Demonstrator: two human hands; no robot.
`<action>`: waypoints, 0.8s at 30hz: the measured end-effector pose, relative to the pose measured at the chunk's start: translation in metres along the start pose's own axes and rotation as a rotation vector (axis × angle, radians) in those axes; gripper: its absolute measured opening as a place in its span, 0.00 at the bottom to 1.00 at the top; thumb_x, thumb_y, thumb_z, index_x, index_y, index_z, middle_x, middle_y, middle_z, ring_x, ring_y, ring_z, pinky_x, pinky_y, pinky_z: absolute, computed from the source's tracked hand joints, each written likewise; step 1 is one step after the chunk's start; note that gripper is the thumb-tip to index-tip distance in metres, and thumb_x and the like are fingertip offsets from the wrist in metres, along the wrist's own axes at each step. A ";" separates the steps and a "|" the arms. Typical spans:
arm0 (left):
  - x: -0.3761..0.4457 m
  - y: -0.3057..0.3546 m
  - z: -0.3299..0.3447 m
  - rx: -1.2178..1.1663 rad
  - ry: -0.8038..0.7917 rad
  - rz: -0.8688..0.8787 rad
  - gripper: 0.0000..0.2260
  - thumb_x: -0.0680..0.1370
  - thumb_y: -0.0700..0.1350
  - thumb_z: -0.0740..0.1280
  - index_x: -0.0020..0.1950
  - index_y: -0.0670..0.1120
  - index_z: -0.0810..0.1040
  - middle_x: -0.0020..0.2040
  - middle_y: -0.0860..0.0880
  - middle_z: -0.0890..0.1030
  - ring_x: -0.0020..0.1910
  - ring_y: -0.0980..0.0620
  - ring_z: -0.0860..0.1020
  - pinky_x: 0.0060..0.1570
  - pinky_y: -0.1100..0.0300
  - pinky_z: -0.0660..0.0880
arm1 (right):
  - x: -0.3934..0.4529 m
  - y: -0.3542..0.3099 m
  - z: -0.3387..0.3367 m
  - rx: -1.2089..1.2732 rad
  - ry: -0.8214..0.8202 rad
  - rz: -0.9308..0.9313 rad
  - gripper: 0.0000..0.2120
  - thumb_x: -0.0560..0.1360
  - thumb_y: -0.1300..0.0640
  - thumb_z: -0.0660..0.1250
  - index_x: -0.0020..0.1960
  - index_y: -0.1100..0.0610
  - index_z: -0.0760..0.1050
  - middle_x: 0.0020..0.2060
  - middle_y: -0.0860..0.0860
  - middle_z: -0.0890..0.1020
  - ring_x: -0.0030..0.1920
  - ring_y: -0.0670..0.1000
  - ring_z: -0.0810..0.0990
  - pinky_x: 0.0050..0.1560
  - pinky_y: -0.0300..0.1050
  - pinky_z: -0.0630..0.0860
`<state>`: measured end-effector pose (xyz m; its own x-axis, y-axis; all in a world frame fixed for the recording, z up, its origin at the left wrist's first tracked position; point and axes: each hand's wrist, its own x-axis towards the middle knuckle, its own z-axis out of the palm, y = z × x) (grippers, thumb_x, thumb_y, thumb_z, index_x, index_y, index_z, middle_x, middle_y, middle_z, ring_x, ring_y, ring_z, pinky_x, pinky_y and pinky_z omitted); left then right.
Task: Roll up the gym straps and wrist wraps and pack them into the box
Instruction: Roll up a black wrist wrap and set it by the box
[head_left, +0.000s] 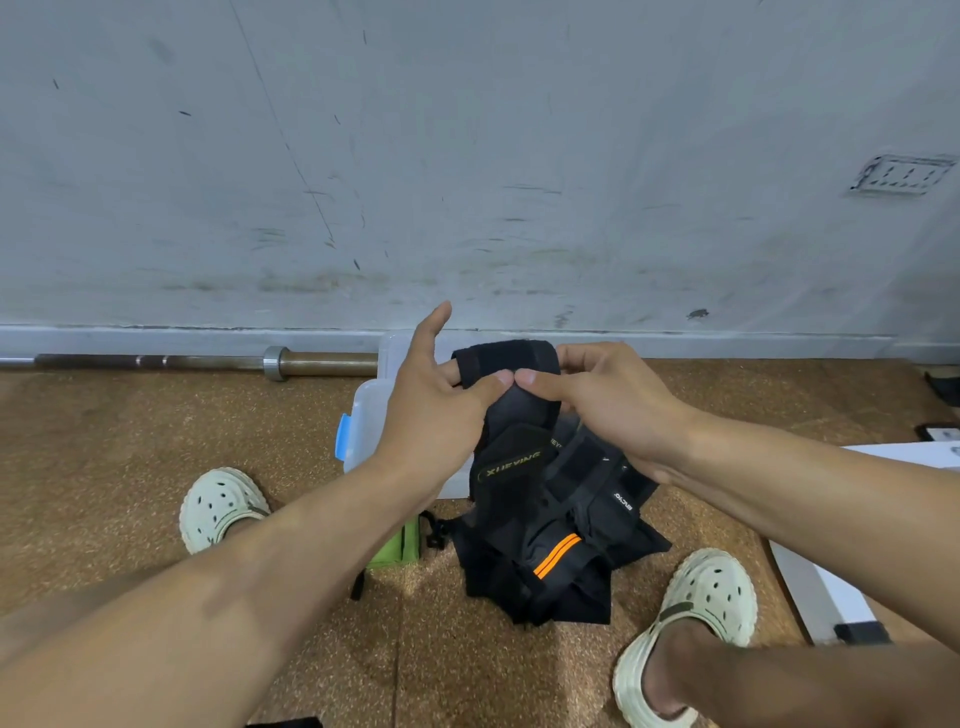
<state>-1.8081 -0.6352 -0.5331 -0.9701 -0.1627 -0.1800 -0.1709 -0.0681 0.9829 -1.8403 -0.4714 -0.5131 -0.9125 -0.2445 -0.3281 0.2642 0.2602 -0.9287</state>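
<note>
Pinching the top fold of a black wrap (511, 374) between both thumbs, the hands hold it up at chest level, likely so the roll starts tight. Left hand (436, 410): thumb and lower fingers grip the fold, index finger stretched out free. Right hand (602, 400): fingers curled behind the wrap, thumb pressing in front. The tail hangs down onto a pile of straps (550, 561) on the floor between the feet. Clear box (369, 415) sits just behind the left hand, near for packing. Barbell (208, 361) lies along the wall.
</note>
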 end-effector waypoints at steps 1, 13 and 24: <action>0.002 0.001 -0.001 -0.075 0.008 -0.055 0.38 0.79 0.40 0.72 0.82 0.58 0.55 0.53 0.49 0.87 0.53 0.50 0.86 0.60 0.49 0.80 | 0.000 -0.002 -0.003 -0.024 -0.050 0.002 0.05 0.78 0.57 0.74 0.52 0.56 0.86 0.45 0.51 0.89 0.46 0.50 0.88 0.50 0.43 0.81; 0.013 0.014 -0.012 -0.181 0.076 -0.112 0.32 0.80 0.40 0.71 0.80 0.54 0.61 0.53 0.49 0.87 0.54 0.50 0.85 0.63 0.49 0.78 | 0.015 0.017 -0.028 -0.520 -0.473 0.105 0.36 0.63 0.37 0.80 0.68 0.49 0.79 0.59 0.47 0.85 0.61 0.47 0.83 0.71 0.52 0.75; -0.001 0.012 -0.006 0.066 -0.302 -0.094 0.30 0.79 0.33 0.67 0.75 0.58 0.68 0.38 0.51 0.84 0.42 0.52 0.83 0.54 0.57 0.78 | 0.025 0.007 -0.053 -0.015 -0.386 0.167 0.22 0.80 0.46 0.64 0.72 0.52 0.74 0.67 0.54 0.82 0.65 0.60 0.80 0.58 0.49 0.78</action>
<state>-1.8083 -0.6416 -0.5214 -0.9552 0.1413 -0.2602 -0.2633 -0.0032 0.9647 -1.8782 -0.4266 -0.5184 -0.6726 -0.5295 -0.5170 0.3911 0.3387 -0.8558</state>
